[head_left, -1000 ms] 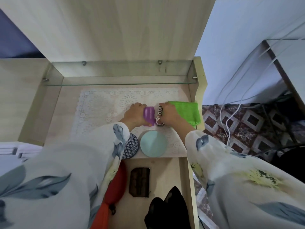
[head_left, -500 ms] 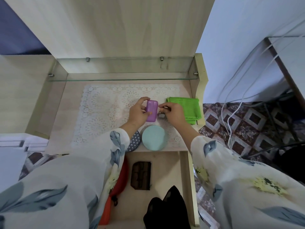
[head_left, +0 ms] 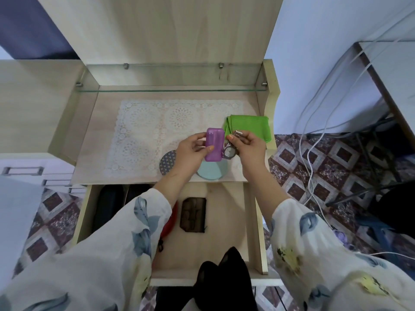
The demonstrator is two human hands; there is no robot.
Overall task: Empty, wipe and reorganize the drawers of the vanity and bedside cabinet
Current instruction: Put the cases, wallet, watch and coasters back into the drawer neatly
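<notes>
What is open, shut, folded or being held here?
drawer: pulled open
purple case: shut, held in the left hand
watch: dangling from the right hand
green cloth: folded, lying on the vanity top

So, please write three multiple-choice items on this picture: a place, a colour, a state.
1. Where does the green cloth lie? A in the drawer; B on the vanity top, at its right; C on the floor.
2. Which colour has the case in the left hand? A purple; B red; C white.
3. The right hand is: A open, empty; B flat on the cloth; C pinching a wristwatch.
Key: 1 B, it lies by the top's right edge; 2 A, its shell is purple; 3 C, fingers pinch its band.
</notes>
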